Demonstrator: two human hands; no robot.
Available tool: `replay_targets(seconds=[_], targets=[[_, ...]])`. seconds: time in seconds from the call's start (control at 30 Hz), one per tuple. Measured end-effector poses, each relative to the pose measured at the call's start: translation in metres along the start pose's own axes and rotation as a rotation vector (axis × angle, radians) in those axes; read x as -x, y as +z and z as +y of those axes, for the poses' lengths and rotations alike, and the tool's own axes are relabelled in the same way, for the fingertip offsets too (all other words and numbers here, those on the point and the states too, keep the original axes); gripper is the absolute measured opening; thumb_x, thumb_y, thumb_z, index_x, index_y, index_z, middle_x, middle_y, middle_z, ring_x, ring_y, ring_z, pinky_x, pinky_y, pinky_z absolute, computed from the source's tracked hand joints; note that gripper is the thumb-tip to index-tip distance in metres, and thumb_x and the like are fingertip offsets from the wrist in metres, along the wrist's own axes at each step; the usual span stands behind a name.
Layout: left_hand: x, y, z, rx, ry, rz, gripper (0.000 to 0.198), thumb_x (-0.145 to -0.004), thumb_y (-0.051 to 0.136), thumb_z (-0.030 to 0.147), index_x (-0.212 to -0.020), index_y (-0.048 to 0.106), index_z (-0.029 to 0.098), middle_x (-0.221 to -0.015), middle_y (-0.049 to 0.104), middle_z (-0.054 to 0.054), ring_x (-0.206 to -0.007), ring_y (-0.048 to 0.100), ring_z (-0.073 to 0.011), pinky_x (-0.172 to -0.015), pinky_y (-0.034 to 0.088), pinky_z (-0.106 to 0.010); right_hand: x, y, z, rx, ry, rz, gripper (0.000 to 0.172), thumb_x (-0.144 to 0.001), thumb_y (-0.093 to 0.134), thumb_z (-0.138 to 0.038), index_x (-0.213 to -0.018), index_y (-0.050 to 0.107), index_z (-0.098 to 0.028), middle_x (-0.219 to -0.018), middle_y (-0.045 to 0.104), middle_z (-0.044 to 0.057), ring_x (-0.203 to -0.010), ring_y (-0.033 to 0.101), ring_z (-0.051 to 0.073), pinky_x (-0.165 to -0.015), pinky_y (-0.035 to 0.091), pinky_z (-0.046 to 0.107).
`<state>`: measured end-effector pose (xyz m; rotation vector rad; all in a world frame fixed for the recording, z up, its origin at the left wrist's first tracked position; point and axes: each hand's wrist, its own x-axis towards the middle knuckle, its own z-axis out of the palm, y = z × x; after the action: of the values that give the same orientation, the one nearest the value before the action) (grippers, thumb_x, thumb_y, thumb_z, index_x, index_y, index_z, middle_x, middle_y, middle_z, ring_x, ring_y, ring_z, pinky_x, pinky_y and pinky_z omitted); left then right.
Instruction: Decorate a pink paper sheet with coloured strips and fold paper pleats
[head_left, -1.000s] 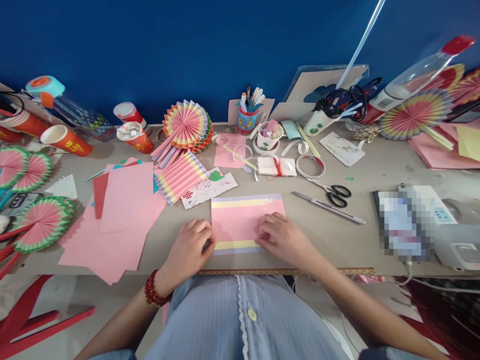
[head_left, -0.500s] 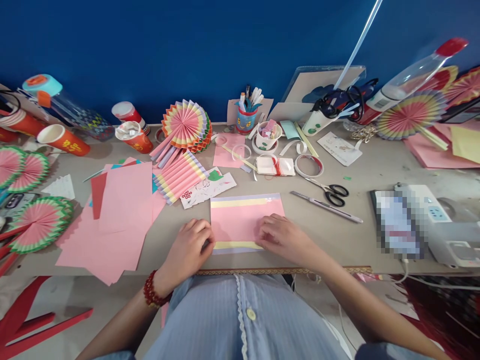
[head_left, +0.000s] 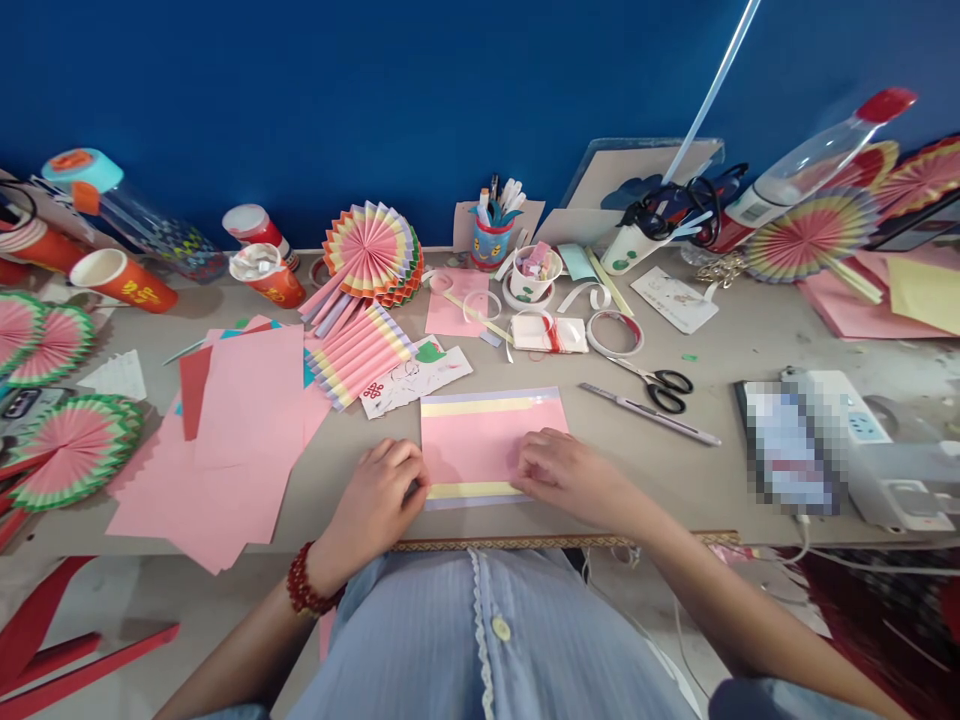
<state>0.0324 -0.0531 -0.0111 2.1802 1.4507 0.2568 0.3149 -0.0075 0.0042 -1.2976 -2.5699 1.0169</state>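
A pink paper sheet (head_left: 472, 445) with yellow and lilac bands along its far and near edges lies flat on the table before me. At its left edge, my left hand (head_left: 386, 490) is closed, thumb and curled forefinger meeting at the paper's side. My right hand (head_left: 566, 475) rests over the right part of the sheet, its fingers bent and pinched together near the lower right edge. The undersides of both hands are hidden. Just beyond the sheet are a purple-grey craft knife (head_left: 649, 414) and black-handled scissors (head_left: 666, 388).
Pink sheets (head_left: 255, 400) are piled to the left, beside pleated paper (head_left: 360, 355) and a folded paper fan (head_left: 367, 250). Tape (head_left: 615, 333), a pen cup (head_left: 492, 238) and paper cups (head_left: 124, 280) stand farther back. A phone (head_left: 791, 445) and power strip (head_left: 862, 430) lie right.
The view has shifted very slightly, with things at the right edge appearing a little farther left. Both hands and the sheet stay in place.
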Motion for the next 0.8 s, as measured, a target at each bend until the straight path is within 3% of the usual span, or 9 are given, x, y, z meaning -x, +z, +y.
replay_targets(seconds=[0.43,0.8], targets=[[0.0,-0.002,0.001,0.01,0.001,-0.002,0.012,-0.092,0.054,0.018,-0.083,0.06,0.021,-0.096,0.062,-0.003,-0.093,0.054,-0.022,-0.083,0.043,-0.037,0.001,0.012,0.005,0.101,0.023,0.042,0.019,-0.09,0.063,-0.024,-0.074,0.053,-0.021,-0.084,0.06,0.002,-0.082,0.054,0.019,-0.073,0.041,0.031],[0.0,-0.001,0.0,0.004,0.001,-0.008,0.012,-0.093,0.053,0.018,-0.083,0.059,0.021,-0.096,0.061,-0.002,-0.093,0.054,-0.0219,-0.083,0.043,-0.038,0.011,-0.001,0.014,0.027,-0.037,0.03,0.017,-0.092,0.063,-0.026,-0.077,0.057,-0.022,-0.091,0.062,0.003,-0.088,0.056,0.019,-0.08,0.044,0.033]])
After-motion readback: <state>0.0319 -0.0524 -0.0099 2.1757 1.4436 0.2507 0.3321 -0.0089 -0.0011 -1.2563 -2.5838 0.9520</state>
